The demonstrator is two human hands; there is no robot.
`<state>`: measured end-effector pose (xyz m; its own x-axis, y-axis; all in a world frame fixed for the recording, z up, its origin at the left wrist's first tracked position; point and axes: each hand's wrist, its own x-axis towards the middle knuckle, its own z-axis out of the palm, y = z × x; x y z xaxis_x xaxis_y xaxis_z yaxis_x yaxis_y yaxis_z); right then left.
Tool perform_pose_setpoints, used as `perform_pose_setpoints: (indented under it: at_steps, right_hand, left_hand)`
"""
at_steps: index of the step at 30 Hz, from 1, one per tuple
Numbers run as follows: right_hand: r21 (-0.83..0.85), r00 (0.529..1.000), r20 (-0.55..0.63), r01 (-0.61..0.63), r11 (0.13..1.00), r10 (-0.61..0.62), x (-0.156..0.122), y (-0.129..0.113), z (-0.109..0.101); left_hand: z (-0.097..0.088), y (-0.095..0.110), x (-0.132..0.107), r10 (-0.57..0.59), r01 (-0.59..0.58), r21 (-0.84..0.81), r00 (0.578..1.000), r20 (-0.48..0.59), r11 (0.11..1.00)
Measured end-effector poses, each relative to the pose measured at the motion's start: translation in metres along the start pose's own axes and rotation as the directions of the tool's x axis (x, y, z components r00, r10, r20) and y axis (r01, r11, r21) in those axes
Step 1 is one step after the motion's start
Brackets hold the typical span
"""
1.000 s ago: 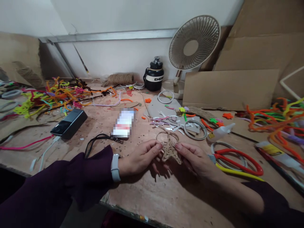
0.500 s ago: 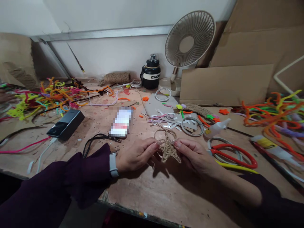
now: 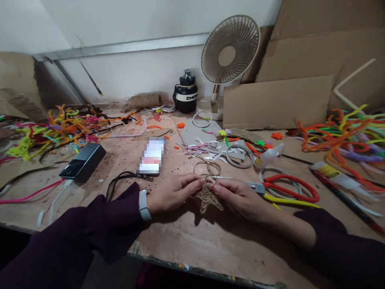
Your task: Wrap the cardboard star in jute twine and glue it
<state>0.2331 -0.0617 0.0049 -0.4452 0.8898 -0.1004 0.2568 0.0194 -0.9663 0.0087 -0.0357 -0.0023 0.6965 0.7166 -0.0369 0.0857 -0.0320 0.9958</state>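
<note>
A star of brown twine [image 3: 209, 199] is held just above the table by both hands. My left hand [image 3: 177, 192] pinches its upper left side between thumb and fingers. On the other side, my right hand [image 3: 239, 196] grips the star's upper right in the same way. The two thumbs nearly meet over its top, which they partly hide. Just behind the fingers, thin twine loops [image 3: 207, 168] lie on the table. Scissors with red and yellow handles [image 3: 288, 182] rest beyond my right hand, partly covered by it.
A phone [image 3: 152, 156] and a dark power bank [image 3: 83, 160] lie to the left. Pipe cleaners [image 3: 69, 126] are heaped at the left, more [image 3: 345, 140] at the right. A glue bottle [image 3: 269, 155], tape rings [image 3: 240, 155], a fan [image 3: 230, 50] and a black bottle [image 3: 185, 94] stand behind.
Both hands have drawn closer together on the star, and the star sits slightly lower and tilts more. The view has shifted a little, and more of the scissors shows beside my right hand.
</note>
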Motion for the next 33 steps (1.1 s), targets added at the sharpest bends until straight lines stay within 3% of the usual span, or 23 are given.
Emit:
perform_pose_setpoints:
  at_steps: [5, 14, 17, 19, 23, 25, 33]
  right_hand:
    - [-0.131, 0.998, 0.052, 0.041, 0.991, -0.034, -0.001, 0.001, 0.003]
    - [0.040, 0.999, 0.019, 0.030, 0.999, -0.031, -0.002, -0.001, 0.011]
    - [0.098, 1.000, 0.012, 0.005, 0.995, -0.006, 0.000, -0.001, 0.010]
    - [0.149, 1.000, 0.012, -0.013, 0.989, 0.011, 0.001, -0.002, 0.009]
    - [0.245, 1.000, 0.006, -0.030, 0.969, 0.030, 0.003, -0.006, 0.011]
    - [0.277, 1.000, 0.007, -0.028, 0.960, 0.027, 0.004, -0.009, 0.014]
    - [0.365, 0.998, -0.022, -0.055, 0.930, 0.067, 0.001, 0.000, 0.018]
  left_hand:
    - [0.009, -0.002, 0.001, -0.063, 0.063, -0.033, 0.998, 0.012, 0.997]
    - [0.013, 0.000, 0.003, 0.014, -0.006, 0.046, 0.985, -0.171, 0.999]
    - [0.012, 0.002, 0.004, -0.018, 0.016, -0.012, 0.989, -0.149, 1.000]
    - [0.012, 0.006, 0.003, -0.071, 0.063, -0.101, 0.994, -0.080, 0.993]
    - [0.017, 0.012, 0.000, -0.272, 0.302, -0.430, 0.953, 0.133, 0.851]
    - [0.020, 0.012, -0.001, -0.308, 0.334, -0.481, 0.942, 0.136, 0.811]
    - [0.022, 0.006, 0.001, -0.291, 0.306, -0.513, 0.950, 0.113, 0.802]
